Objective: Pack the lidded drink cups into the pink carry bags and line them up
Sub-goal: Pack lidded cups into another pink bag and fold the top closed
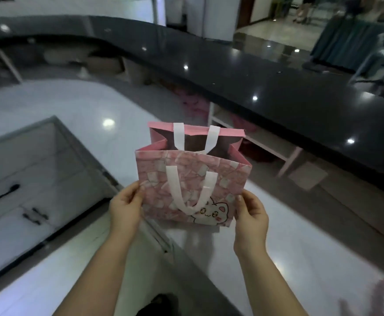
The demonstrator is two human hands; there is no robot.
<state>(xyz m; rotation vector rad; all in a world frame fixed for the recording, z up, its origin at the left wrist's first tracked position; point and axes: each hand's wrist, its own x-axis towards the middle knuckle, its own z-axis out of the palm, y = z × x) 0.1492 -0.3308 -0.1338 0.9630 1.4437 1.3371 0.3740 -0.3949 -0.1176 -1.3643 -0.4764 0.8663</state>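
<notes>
Both hands are holding the open pink paper carry bag with white handles (192,188) in the air: the left hand (125,209) and the right hand (250,216) are each pinching one side edge, in front of the dark glossy worktop (277,87).

The carry bag (193,188) is hanging between the left hand (124,210) and the right hand (250,215); a drawer cabinet (38,179) is standing to its left. The counter (277,87) is running behind it.
</notes>
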